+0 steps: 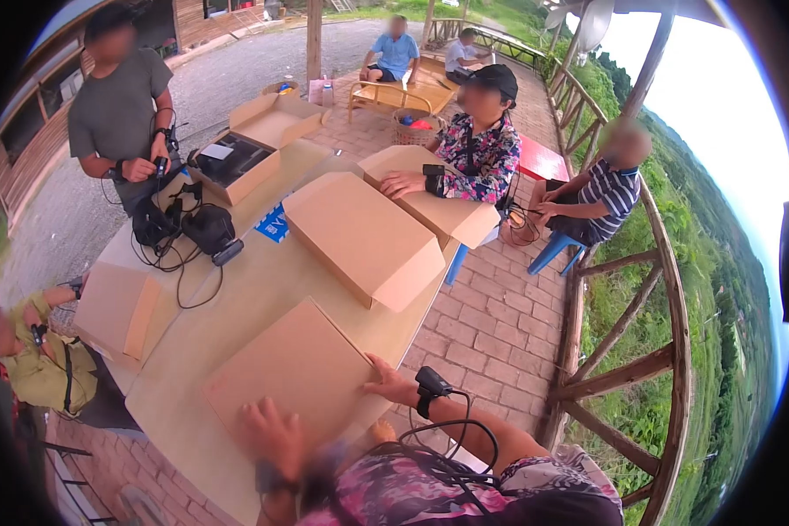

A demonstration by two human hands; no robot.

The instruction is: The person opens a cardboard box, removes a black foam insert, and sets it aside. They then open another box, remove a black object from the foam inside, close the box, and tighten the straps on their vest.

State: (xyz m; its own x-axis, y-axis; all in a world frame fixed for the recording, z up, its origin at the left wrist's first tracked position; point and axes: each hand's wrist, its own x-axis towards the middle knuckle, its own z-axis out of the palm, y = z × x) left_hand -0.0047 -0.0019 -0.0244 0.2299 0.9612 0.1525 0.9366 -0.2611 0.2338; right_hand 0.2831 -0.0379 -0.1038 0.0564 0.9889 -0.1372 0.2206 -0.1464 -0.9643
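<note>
A flat brown cardboard box [294, 373] lies in front of me at the near end of the table, its lid down. My left hand [272, 436], slightly blurred, rests on the box near its front edge with fingers spread. Against the right edge of the same box lies my right hand [391, 382], its fingers stretched out and apart. A black device [431, 382] is strapped to my right wrist, with dark cables [447, 438] looping from it across my lap.
Other cardboard boxes stand on the table [237, 302]: a large one [364, 237] ahead, another [118, 307] at left, an open one [237, 167] farther off. Black headsets with cables [206, 230] lie at the left edge. Several people surround the table. A wooden railing [675, 351] runs along the right.
</note>
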